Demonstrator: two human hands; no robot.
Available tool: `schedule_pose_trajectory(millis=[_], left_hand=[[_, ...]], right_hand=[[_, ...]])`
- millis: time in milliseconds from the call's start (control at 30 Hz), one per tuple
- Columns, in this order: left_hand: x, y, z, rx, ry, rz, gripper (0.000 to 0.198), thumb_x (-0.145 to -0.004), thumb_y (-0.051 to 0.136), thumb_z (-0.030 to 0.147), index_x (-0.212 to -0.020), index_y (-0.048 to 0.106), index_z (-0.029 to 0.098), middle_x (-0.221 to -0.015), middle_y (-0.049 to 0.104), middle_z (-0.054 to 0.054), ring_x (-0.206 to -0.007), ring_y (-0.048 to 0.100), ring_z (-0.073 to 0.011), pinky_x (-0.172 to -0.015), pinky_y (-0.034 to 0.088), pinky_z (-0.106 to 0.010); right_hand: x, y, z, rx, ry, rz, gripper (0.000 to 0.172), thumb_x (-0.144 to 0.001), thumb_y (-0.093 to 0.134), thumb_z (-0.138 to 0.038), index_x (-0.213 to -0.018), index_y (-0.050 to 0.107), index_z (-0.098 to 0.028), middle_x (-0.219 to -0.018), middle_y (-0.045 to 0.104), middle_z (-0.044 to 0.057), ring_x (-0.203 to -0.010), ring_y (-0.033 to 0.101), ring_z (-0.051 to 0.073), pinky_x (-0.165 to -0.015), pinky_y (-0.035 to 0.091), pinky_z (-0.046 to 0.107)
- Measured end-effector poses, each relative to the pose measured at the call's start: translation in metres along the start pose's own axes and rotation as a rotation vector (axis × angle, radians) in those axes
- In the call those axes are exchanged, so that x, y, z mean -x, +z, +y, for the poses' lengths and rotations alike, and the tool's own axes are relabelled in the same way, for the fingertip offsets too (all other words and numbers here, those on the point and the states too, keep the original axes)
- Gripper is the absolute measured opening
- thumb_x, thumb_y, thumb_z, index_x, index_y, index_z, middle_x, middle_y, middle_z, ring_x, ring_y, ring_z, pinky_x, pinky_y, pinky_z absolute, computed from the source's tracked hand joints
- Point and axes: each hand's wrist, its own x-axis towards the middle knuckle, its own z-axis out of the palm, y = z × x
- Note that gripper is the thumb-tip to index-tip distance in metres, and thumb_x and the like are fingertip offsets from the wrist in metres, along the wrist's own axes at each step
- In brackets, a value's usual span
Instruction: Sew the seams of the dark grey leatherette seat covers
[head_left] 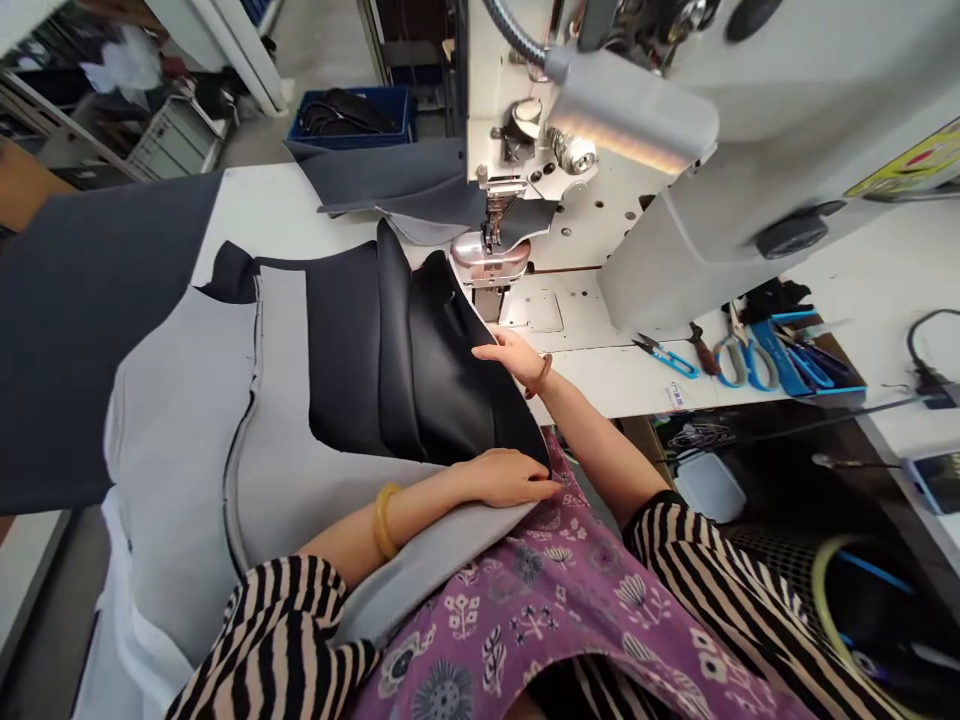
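Note:
A large sewn piece of black leather-like material (457, 370) with grey fabric backing (180, 400) lies across the table and my lap. Its right edge runs up toward the sewing machine's needle and presser foot (493, 215), beside the rounded metal bed, apart from the needle. My left hand (510, 478) is closed over the near right corner of the piece, its fingertips curled over the edge. Farther up that same edge, my right hand (516, 355) pinches the material just in front of the machine bed. What lies under the fingers is hidden.
Snips (666, 355), scissors (746, 360) and a blue tool tray (810, 355) sit on the table at right. A lit lamp (637, 110) overhangs the machine. Behind the table stands a blue crate (352, 115). Dark fabric (90, 320) covers the left side.

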Motion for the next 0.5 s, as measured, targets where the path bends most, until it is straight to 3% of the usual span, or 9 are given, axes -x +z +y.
schedule_pose_trajectory(millis=[100, 200, 300, 333, 400, 467, 500], left_hand=[[-0.004, 0.004, 0.002, 0.042, 0.015, 0.042, 0.043, -0.099, 0.045, 0.049, -0.086, 0.073, 0.018, -0.088, 0.075, -0.004, -0.071, 0.064, -0.0158, -0.06, 0.039, -0.025], [0.005, -0.001, -0.007, 0.108, 0.035, 0.191, 0.032, -0.097, 0.052, 0.04, -0.089, 0.075, 0.019, -0.092, 0.076, -0.002, -0.075, 0.065, -0.0141, -0.066, 0.046, -0.022], [0.034, -0.025, -0.031, 0.145, -0.003, 0.509, 0.021, -0.091, 0.056, 0.03, -0.087, 0.071, 0.017, -0.09, 0.075, -0.002, -0.081, 0.065, -0.0154, -0.076, 0.049, -0.024], [0.046, -0.036, -0.042, 0.147, -0.039, 0.649, 0.021, -0.09, 0.054, 0.029, -0.083, 0.068, 0.015, -0.084, 0.072, -0.003, -0.078, 0.063, -0.0162, -0.076, 0.049, -0.026], [0.067, -0.058, -0.062, 0.148, -0.086, 0.955, 0.023, -0.09, 0.043, 0.028, -0.091, 0.063, 0.015, -0.092, 0.069, -0.006, -0.088, 0.063, -0.0193, -0.084, 0.049, -0.031], [0.079, -0.077, -0.078, 0.168, 0.014, 1.232, 0.028, -0.086, 0.044, 0.032, -0.106, 0.058, 0.017, -0.11, 0.066, -0.009, -0.104, 0.061, -0.0227, -0.093, 0.048, -0.036], [0.081, -0.084, -0.084, 0.172, 0.102, 1.29, 0.032, -0.083, 0.048, 0.035, -0.109, 0.057, 0.018, -0.115, 0.065, -0.01, -0.108, 0.06, -0.0237, -0.095, 0.049, -0.037]], right_hand=[[0.018, 0.016, -0.008, 0.211, -0.27, -0.114, 0.021, -0.075, 0.061, -0.037, -0.087, 0.054, -0.021, -0.106, 0.064, 0.005, -0.104, 0.058, 0.021, -0.1, 0.046, 0.043], [0.036, 0.021, -0.009, 0.454, -0.491, -0.189, 0.011, -0.084, 0.055, -0.032, -0.081, 0.049, -0.022, -0.128, 0.06, 0.013, -0.12, 0.053, 0.026, -0.109, 0.04, 0.051], [0.043, 0.012, -0.006, 0.446, -0.5, -0.203, 0.012, -0.086, 0.054, -0.029, -0.079, 0.047, -0.023, -0.135, 0.057, 0.013, -0.13, 0.049, 0.026, -0.114, 0.037, 0.052], [0.043, 0.008, -0.005, 0.407, -0.486, -0.22, 0.012, -0.087, 0.055, -0.03, -0.08, 0.048, -0.022, -0.138, 0.056, 0.012, -0.132, 0.049, 0.026, -0.116, 0.036, 0.051], [0.041, 0.001, -0.006, 0.32, -0.443, -0.288, 0.013, -0.088, 0.057, -0.033, -0.083, 0.053, -0.022, -0.141, 0.055, 0.011, -0.132, 0.051, 0.024, -0.116, 0.037, 0.046], [0.04, -0.003, -0.009, 0.245, -0.392, -0.349, 0.017, -0.088, 0.057, -0.037, -0.09, 0.06, -0.02, -0.14, 0.056, 0.01, -0.129, 0.054, 0.023, -0.113, 0.04, 0.042], [0.04, -0.003, -0.011, 0.205, -0.373, -0.369, 0.02, -0.088, 0.058, -0.039, -0.094, 0.062, -0.02, -0.138, 0.057, 0.009, -0.127, 0.055, 0.022, -0.112, 0.041, 0.04]])
